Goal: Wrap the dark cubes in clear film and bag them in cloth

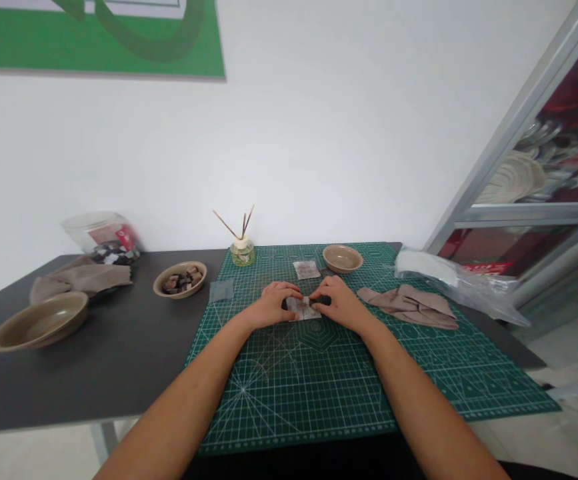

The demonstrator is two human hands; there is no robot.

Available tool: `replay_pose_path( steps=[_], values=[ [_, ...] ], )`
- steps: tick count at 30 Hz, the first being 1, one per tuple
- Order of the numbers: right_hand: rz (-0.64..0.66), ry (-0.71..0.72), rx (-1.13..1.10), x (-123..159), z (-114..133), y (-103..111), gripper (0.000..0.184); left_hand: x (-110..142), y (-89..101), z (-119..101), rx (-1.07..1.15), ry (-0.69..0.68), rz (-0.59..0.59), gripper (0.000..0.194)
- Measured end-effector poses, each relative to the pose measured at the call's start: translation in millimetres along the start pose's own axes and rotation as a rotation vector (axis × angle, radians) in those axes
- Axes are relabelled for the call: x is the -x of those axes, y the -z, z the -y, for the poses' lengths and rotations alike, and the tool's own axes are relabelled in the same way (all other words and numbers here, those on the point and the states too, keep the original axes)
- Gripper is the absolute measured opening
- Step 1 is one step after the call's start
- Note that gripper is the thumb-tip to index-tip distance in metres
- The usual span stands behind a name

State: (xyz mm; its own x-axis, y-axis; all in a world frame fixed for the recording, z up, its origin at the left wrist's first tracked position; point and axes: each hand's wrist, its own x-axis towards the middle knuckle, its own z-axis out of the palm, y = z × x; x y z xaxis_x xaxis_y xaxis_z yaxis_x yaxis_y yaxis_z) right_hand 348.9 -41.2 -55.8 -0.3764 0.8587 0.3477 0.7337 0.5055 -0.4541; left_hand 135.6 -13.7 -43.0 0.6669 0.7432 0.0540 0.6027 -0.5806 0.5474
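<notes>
One small pale piece (306,301) sits pinched between the half-curled left hand (275,305) at nine o'clock and right hand (340,302) at three, over a stained white sheet (305,313).

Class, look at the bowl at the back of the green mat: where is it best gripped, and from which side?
Likely best: pinch the bowl by the right side of its rim, coming from the right. It sits upright, its wall flaring to an open rim, while a whitish square lies to its left.
</notes>
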Motion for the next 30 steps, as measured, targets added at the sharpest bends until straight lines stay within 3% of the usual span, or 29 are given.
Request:
replay_pose_path(
  steps=[4, 9, 14, 20, 26, 30],
  values=[
    [0.057, 0.025, -0.044, -0.4, 1.6, -0.6, 0.019, 0.0, 0.7, -0.4, 0.006, 0.002, 0.004, 0.04],
    [0.016, 0.006, -0.004, -1.5, 3.1, -0.4, 0.014, 0.0, 0.1, 0.4, 0.007, 0.004, 0.005, 0.04],
    [0.054, 0.05, -0.064, 0.0, 2.2, -1.7, 0.019, -0.6, -0.9, 2.8, 0.011, -0.014, -0.003, 0.04],
    [-0.021, 0.036, 0.012, -1.4, -1.8, -4.2, 0.012, -0.5, -0.3, 1.5, 0.003, -0.011, 0.0, 0.04],
    [0.022, 0.076, -0.013, -1.3, 1.8, -4.6, 0.018, -1.7, -1.5, 3.0, -0.008, -0.012, 0.003, 0.041],
    [-0.037, 0.037, 0.051, -1.5, 2.2, -4.3, 0.012, -1.6, -0.4, 1.5, -0.01, -0.006, 0.003, 0.04]
  ],
)
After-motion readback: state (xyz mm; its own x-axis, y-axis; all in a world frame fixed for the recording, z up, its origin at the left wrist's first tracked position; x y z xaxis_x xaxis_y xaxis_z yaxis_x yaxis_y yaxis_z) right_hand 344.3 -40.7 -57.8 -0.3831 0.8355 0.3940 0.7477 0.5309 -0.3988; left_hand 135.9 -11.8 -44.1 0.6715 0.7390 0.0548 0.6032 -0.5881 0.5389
